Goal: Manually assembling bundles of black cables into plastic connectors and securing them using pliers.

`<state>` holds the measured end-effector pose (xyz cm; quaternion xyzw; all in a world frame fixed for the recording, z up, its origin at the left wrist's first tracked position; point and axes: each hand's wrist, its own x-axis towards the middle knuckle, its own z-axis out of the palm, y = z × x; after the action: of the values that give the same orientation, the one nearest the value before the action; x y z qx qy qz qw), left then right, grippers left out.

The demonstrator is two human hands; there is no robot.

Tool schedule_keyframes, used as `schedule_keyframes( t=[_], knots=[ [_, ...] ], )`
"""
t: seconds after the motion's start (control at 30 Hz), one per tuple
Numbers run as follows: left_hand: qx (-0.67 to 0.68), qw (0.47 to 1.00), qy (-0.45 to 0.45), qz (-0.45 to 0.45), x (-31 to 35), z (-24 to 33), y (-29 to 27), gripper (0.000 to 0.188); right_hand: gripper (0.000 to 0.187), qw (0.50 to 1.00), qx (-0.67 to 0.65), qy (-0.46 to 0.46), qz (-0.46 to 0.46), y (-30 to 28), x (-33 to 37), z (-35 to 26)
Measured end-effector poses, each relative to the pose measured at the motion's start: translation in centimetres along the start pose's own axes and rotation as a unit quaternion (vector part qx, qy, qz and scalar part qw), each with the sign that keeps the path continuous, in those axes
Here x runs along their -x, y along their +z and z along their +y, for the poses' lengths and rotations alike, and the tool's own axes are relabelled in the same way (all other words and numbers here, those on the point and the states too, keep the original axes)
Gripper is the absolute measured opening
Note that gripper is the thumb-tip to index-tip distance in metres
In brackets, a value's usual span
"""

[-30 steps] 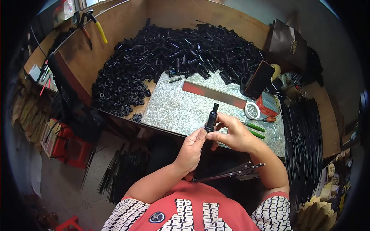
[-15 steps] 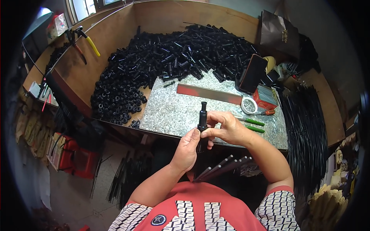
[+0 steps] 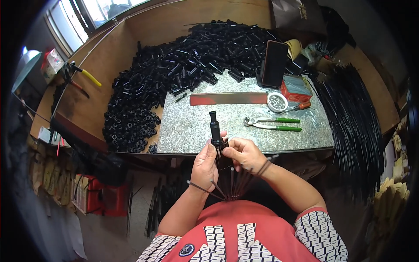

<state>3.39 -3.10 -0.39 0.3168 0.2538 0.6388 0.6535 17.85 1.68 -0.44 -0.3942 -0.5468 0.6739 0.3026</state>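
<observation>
My left hand [image 3: 204, 165] and my right hand [image 3: 242, 152] meet at the near edge of a speckled stone slab [image 3: 192, 126]. Between them stands a black plastic tube part [image 3: 214, 129], upright, gripped at its lower end by both hands. Thin black rods [image 3: 227, 183] fan out downward from under the hands toward my red shirt. My right fingers pinch the rods where they join the tube's base.
A big heap of black plastic parts [image 3: 174, 70] covers the wooden table behind the slab. On the slab lie a red metal strip [image 3: 227, 98], green-handled pliers [image 3: 273, 123], a round tin [image 3: 277, 102] and a red box [image 3: 295, 88]. Long black rods [image 3: 353, 122] lie at right. A dark upright board [image 3: 274, 63] stands behind.
Both hands with the black tube have stayed together at the slab's edge. The rods have swung from sticking out sideways to the right to fanning downward under the hands.
</observation>
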Motion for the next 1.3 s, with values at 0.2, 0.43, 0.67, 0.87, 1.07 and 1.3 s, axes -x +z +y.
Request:
schedule_keyframes(
  t=[0.2, 0.43, 0.67, 0.87, 1.07, 1.3],
  knots=[
    [0.022, 0.999, -0.007, -0.046, 0.0, -0.6, -1.7, 0.044, 0.029, 0.997, 0.005, -0.044, -0.063, 0.7, 1.3, -0.7],
    [0.053, 0.996, -0.011, -0.072, -0.3, -0.6, -1.9, 0.038, 0.032, 0.995, -0.027, -0.086, -0.036, 1.1, 1.4, -0.8],
    [0.092, 0.991, -0.028, -0.092, -0.7, -0.3, -2.0, 0.032, 0.033, 0.994, -0.032, -0.087, -0.054, 0.9, 1.4, -0.9],
    [0.081, 0.988, -0.025, -0.131, -0.7, -0.1, -2.0, 0.033, 0.034, 0.993, -0.054, -0.068, -0.082, 0.5, 1.2, -0.9],
    [0.084, 0.993, -0.004, -0.086, -0.5, -0.4, -2.2, 0.043, 0.032, 0.991, -0.042, -0.086, -0.094, 0.8, 1.1, -1.3],
    [0.003, 0.995, 0.006, -0.099, -0.8, 0.1, -2.0, 0.048, 0.03, 0.994, -0.014, -0.087, -0.069, 1.3, 1.6, -2.0]
  ],
)
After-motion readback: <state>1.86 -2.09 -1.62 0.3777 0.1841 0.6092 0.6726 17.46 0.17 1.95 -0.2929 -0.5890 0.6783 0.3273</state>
